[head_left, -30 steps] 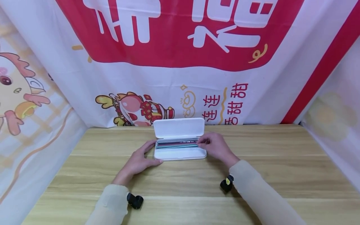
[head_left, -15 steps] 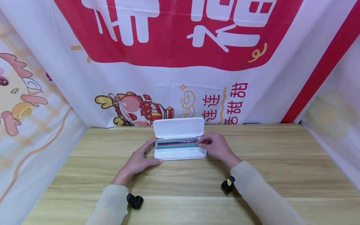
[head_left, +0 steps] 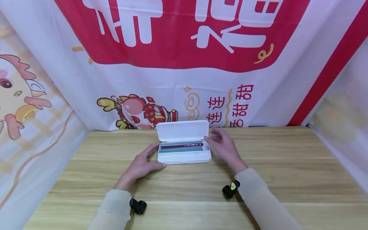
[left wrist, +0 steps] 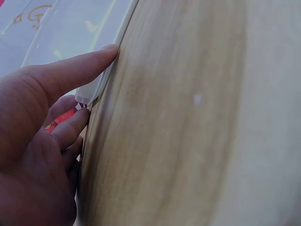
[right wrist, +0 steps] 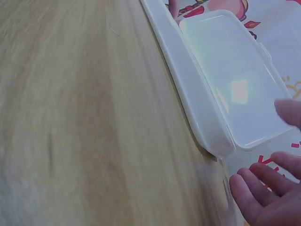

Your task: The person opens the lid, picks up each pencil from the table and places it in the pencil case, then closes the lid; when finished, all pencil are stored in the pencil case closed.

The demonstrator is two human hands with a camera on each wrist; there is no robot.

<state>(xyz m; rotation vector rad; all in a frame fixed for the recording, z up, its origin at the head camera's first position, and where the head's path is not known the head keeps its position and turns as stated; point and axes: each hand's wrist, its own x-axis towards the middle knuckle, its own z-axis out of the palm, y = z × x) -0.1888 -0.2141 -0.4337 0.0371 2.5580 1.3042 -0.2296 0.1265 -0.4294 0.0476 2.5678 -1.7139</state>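
Note:
A white pencil case (head_left: 184,157) lies on the table with its lid (head_left: 182,131) raised at the back. Several pencils (head_left: 181,149), dark, red and teal, lie side by side inside, their pale ends to the right. My left hand (head_left: 141,165) holds the case's left end, thumb at the front edge and fingers at the far side; the left wrist view has the thumb (left wrist: 77,68) against the rim. Just right of the lid, my right hand (head_left: 225,148) has its fingers loosely bent and parted. The right wrist view finds nothing between those fingers (right wrist: 273,174).
The wooden table (head_left: 184,188) stretches to both sides and in front of the case. A printed cloth (head_left: 184,80) hangs right behind the raised lid, and more cloth closes off both sides. Each sleeve carries a small black camera (head_left: 138,206).
My right hand has let go of the pencils and moved up beside the lid, baring their pale ends. The teal pencils now lie flat in the case. My left hand has stayed put.

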